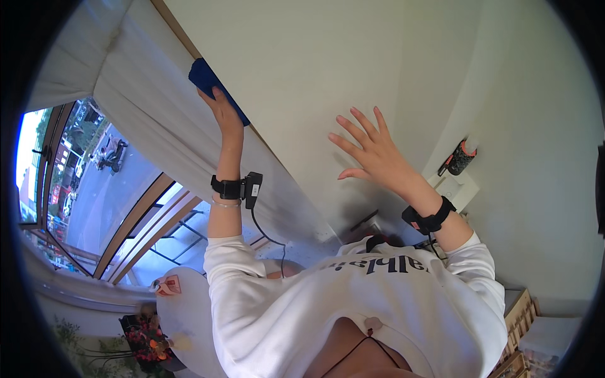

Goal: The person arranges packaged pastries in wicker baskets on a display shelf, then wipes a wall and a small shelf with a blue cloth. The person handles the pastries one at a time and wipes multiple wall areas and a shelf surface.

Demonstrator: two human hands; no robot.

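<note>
My left hand (223, 111) holds a folded dark blue cloth (212, 85). The cloth lies along the narrow wooden edge (177, 28) of a broad pale panel (293, 71), where a white curtain (156, 104) hangs alongside. My right hand (371, 150) is empty, its fingers spread and its back towards me. It is over the pale surface, with a faint shadow beside it; whether the palm touches is hard to tell. Black straps with small devices and cables sit on both wrists.
Left of the curtain, a window (106, 175) looks onto a street. A round white table (189, 316) and red flowers (149, 338) are at lower left. A black-and-orange object (461, 158) sits by a white wall plate (453, 189). Wooden crates (517, 312) stand at lower right.
</note>
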